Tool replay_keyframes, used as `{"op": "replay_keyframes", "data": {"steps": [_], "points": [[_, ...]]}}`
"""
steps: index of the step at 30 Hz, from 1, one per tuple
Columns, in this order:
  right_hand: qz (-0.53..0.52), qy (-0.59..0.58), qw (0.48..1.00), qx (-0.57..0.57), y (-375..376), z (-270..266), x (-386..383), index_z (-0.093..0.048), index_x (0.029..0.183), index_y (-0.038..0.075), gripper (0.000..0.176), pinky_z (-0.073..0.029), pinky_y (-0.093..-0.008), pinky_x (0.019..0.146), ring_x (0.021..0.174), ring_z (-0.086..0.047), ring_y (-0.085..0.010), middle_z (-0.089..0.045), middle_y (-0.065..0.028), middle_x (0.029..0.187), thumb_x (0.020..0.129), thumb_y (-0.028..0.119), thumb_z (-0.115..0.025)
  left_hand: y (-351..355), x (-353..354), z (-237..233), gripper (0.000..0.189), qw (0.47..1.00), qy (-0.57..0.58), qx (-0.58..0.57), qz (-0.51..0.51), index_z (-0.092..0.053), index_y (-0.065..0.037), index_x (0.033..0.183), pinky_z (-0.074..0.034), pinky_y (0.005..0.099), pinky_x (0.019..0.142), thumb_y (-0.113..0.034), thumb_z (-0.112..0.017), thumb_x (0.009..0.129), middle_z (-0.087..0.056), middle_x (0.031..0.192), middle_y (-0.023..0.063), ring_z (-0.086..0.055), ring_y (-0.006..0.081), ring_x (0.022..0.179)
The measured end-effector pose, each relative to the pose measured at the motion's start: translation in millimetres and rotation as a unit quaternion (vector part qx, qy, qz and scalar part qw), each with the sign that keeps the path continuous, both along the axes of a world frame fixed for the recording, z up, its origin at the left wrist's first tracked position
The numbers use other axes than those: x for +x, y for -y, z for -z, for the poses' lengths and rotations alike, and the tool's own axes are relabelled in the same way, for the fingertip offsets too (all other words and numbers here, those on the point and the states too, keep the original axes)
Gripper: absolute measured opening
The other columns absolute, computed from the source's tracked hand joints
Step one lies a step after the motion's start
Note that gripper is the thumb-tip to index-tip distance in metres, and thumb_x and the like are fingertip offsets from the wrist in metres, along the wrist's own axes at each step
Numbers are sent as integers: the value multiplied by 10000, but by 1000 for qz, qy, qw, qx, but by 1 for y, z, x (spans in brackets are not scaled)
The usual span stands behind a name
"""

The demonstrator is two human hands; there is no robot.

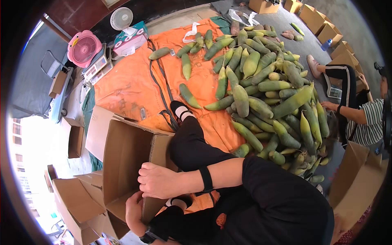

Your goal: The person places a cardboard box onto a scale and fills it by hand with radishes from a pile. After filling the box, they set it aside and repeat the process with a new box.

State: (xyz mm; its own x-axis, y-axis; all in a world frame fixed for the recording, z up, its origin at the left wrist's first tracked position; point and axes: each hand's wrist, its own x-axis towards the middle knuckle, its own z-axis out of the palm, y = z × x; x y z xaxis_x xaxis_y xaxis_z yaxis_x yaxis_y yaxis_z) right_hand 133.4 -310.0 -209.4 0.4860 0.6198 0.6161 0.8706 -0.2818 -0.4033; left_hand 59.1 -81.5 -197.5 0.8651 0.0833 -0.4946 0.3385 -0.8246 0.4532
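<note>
My hands (pixel 158 180) grasp the carton (pixel 127 153), mouth toward my camera, long axis running up-view. Green radishes (pixel 274 85) lie right of it.

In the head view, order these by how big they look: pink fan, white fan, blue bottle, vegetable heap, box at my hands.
Largest to smallest, as they look:
1. Vegetable heap
2. Box, though being close to you makes it look bigger
3. Pink fan
4. White fan
5. Blue bottle

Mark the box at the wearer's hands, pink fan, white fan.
box (pixel 125 157): head view, inner wall
pink fan (pixel 84 49): head view, front grille
white fan (pixel 121 18): head view, round grille
</note>
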Motion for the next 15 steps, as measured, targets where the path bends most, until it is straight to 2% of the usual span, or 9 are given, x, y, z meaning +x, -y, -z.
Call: {"op": "replay_keyframes", "data": {"steps": [4, 6, 7, 9, 11, 12, 13, 14, 15], "points": [[-62, -45, 996, 50, 13, -7, 8, -667, 727, 123, 214, -370, -336, 792, 824, -533, -183, -595, -3, 741, 804, 322, -647, 6, -3, 0, 341, 994, 48, -80, -56, -612, 18, 1155, -499, 336, 749, -34, -604, 818, -687, 895, 175, -650, 232, 807], [-188, -219, 936, 199, 32, -17, 15, -650, 850, 115, 108, -410, -366, 866, 916, -558, -206, -613, -20, 865, 834, 221, -656, 13, -4, -10, 370, 988, 84, -48, -122, -587, 23, 1207, -497, 314, 750, -27, -595, 840, -683, 909, 152, -631, 185, 811], [-182, -234, 928, 223, 47, -19, 26, -652, 925, 113, 88, -443, -381, 850, 941, -567, -233, -624, -33, 932, 850, 159, -640, 13, -5, -12, 370, 988, 84, -50, -123, -587, 23, 1207, -497, 314, 750, -27, -595, 840, -683, 909, 152, -631, 185, 811], [-69, -224, 945, 228, 89, -24, 51, -655, 922, 111, 88, -458, -367, 841, 941, -575, -243, -625, -49, 932, 846, 154, -647, 11, -7, -13, 412, 982, 135, -22, -132, -554, 24, 1255, -495, 309, 771, -17, -588, 847, -677, 953, 154, -624, 175, 838], [152, -229, 945, 175, 122, 16, 79, -650, 921, 89, 114, -462, -356, 832, 927, -587, -261, -634, -65, 924, 828, 155, -655, 10, -7, -11, 407, 975, 155, -51, -150, -552, 15, 1265, -493, 286, 788, 4, -575, 858, -664, 993, 145, -616, 163, 868], [198, -221, 942, 156, 146, 40, 97, -648, 921, 77, 127, -456, -362, 848, 932, -588, -273, -639, -77, 928, 819, 152, -643, 14, -7, -16, 407, 970, 174, -48, -165, -553, 9, 1268, -494, 278, 786, 15, -570, 861, -659, 1002, 143, -615, 160, 873], [258, -255, 927, 93, 174, 62, 106, -655, 923, 83, 136, -469, -376, 841, 945, -590, -280, -642, -93, 944, 803, 142, -636, 15, -7, -18, 407, 964, 192, -45, -180, -554, 4, 1271, -495, 269, 784, 26, -565, 865, -654, 1010, 140, -615, 156, 878], [353, -154, 922, -33, 204, 106, 112, -661, 905, 94, 120, -481, -391, 842, 958, -589, -291, -642, -102, 972, 790, 127, -642, 12, -8, -16, 403, 960, 199, -56, -191, -558, 0, 1268, -496, 254, 779, 43, -560, 867, -646, 1018, 140, -610, 149, 886], [406, -180, 894, -57, 233, 131, 108, -659, 869, 103, 100, -480, -391, 857, 962, -582, -303, -632, -100, 959, 780, 147, -648, 12, -7, -15, 403, 958, 203, -57, -195, -558, 0, 1268, -496, 254, 779, 43, -560, 867, -646, 1018, 140, -610, 149, 886]]}}
